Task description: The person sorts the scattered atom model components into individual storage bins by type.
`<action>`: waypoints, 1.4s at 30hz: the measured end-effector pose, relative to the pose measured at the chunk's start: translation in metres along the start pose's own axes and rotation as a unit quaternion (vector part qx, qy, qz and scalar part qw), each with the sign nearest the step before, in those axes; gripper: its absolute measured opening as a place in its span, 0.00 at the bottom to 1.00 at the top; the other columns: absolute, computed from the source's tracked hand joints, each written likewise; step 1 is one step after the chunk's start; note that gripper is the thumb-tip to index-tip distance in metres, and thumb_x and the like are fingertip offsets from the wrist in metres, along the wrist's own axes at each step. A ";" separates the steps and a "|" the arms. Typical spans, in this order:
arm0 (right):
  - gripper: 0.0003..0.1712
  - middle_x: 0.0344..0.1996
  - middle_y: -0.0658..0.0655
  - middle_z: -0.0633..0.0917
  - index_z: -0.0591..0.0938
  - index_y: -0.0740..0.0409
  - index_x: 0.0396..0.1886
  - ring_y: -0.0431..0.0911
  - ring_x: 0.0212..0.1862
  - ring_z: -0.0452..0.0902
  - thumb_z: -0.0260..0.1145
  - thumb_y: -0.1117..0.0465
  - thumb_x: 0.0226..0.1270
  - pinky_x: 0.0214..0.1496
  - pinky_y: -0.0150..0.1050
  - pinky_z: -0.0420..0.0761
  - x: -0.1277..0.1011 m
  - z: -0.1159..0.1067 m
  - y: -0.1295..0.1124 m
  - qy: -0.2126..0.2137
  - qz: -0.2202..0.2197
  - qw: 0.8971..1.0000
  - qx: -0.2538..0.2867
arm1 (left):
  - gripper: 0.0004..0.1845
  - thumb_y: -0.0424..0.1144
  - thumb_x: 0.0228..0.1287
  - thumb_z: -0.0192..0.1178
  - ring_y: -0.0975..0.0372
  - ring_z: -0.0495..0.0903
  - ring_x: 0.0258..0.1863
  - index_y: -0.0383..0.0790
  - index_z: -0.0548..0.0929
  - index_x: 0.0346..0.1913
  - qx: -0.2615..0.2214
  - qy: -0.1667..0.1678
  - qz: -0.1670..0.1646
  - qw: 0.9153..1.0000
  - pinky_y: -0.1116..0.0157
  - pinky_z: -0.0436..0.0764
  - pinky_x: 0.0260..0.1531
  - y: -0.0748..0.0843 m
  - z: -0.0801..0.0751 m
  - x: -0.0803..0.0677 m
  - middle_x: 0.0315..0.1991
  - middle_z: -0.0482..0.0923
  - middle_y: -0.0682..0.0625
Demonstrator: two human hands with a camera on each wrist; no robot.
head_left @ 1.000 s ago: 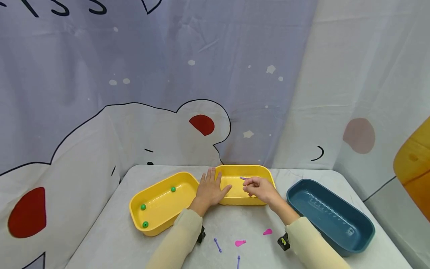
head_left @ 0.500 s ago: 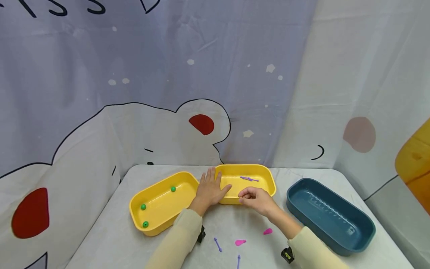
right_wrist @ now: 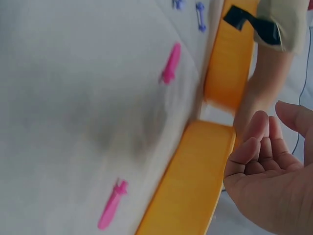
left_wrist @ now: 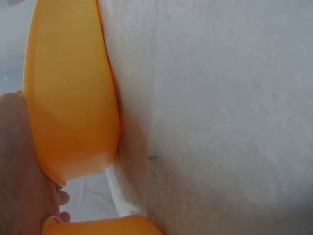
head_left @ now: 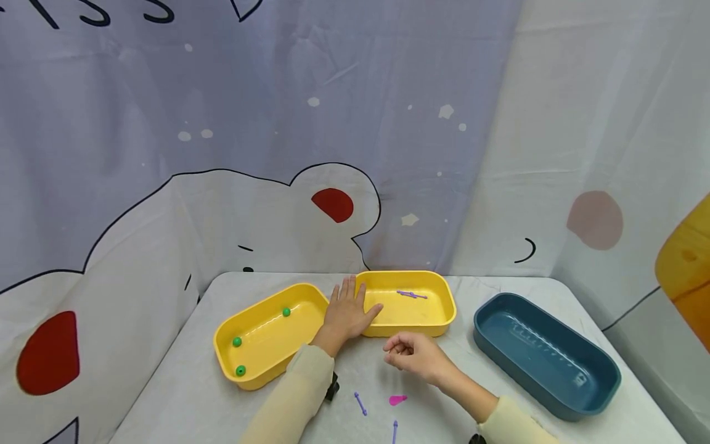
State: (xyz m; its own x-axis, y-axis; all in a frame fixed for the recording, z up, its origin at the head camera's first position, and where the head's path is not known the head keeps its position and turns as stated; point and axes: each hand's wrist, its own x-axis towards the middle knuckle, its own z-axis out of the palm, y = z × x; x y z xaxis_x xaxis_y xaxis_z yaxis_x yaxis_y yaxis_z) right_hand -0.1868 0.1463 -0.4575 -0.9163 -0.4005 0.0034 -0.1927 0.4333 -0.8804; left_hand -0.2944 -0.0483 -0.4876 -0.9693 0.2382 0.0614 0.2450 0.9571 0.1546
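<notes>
Plastic trays with rounded corners and smooth, glossy walls stand on the matte grey table. The left hand lies flat with straight fingers in the gap between the left yellow tray and the middle yellow tray, its thumb against the middle tray's near wall; it holds nothing. The right hand hovers over the table just in front of the middle tray, fingers loosely curled and empty, as the right wrist view also shows. Nearest to it, on the table surface, lies a pink teardrop-shaped piece, with a thin purple pin just to its left and another purple pin at the near edge. Two slim purple pins lie together inside the middle yellow tray. Three small green beads rest in the left yellow tray. A longer dark blue tray sits at the right, apart from the others. Behind the table hangs a creased fabric backdrop printed with a cartoon bear.
</notes>
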 end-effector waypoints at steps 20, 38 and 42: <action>0.09 0.27 0.48 0.83 0.85 0.64 0.39 0.34 0.25 0.75 0.73 0.63 0.62 0.28 0.27 0.74 -0.011 0.034 0.010 -0.067 -0.022 0.997 -0.005 | 0.46 0.72 0.73 0.34 0.49 0.45 0.81 0.42 0.55 0.81 -0.004 0.005 0.010 1.000 0.48 0.45 0.79 0.000 -0.002 0.001 0.82 0.45 0.40; 0.10 0.23 0.40 0.80 0.85 0.57 0.32 0.29 0.27 0.73 0.79 0.60 0.56 0.34 0.26 0.74 -0.013 0.055 0.014 -0.108 -0.047 0.991 -0.059 | 0.46 0.71 0.74 0.32 0.48 0.47 0.81 0.41 0.56 0.81 0.001 0.010 0.017 1.000 0.48 0.47 0.78 -0.002 -0.002 0.000 0.81 0.47 0.39; 0.11 0.24 0.40 0.79 0.84 0.54 0.31 0.29 0.29 0.71 0.80 0.59 0.53 0.36 0.27 0.73 -0.012 0.059 0.014 -0.111 -0.039 0.990 -0.083 | 0.46 0.71 0.74 0.33 0.48 0.47 0.81 0.41 0.56 0.81 -0.001 0.010 0.018 1.000 0.48 0.47 0.78 -0.002 -0.002 -0.001 0.81 0.47 0.39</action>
State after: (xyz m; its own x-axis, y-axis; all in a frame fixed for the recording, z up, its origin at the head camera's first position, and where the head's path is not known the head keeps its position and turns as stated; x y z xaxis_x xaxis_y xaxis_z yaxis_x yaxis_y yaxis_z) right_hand -0.1576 0.1099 -0.4982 -0.8000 -0.5977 -0.0533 -0.3314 0.5142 -0.7910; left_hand -0.2937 -0.0504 -0.4860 -0.9591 0.2694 0.0865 0.2800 0.9475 0.1546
